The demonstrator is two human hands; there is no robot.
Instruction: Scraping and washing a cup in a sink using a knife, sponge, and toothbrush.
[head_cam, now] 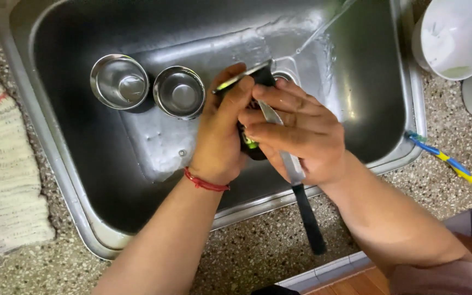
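**Knife held over the steel sink, water running**

Both hands are over the middle of the steel sink (pixel 55 164). The left hand (pixel 222 131) is curled around a dark scrub pad with a green edge (pixel 247 143), thumb and fingers closed on it and pressing it against the blade of a knife (pixel 288 164). The right hand (pixel 301 131) lies across the blade from the other side, fingers flat and pinching the metal against the pad. The knife points up toward the drain, and its black handle (pixel 310 221) sticks out toward the person, past the sink's near rim and over the speckled table (pixel 247 251).

A thin stream of water (pixel 323 27) falls from the upper right and wets the basin floor behind the hands. Two small steel bowls (pixel 120 82) (pixel 179 92) stand upright side by side in the sink to the left, apart from the hands; whether they have been washed cannot be told from here.

By the look of it, the knife is in mid-scrub: no foam shows clearly, and it has not been set aside. A white container (pixel 454 35) and a blue and yellow toothbrush (pixel 443 158) lie on the table to the right, a woven cloth (pixel 1 164) to the left.
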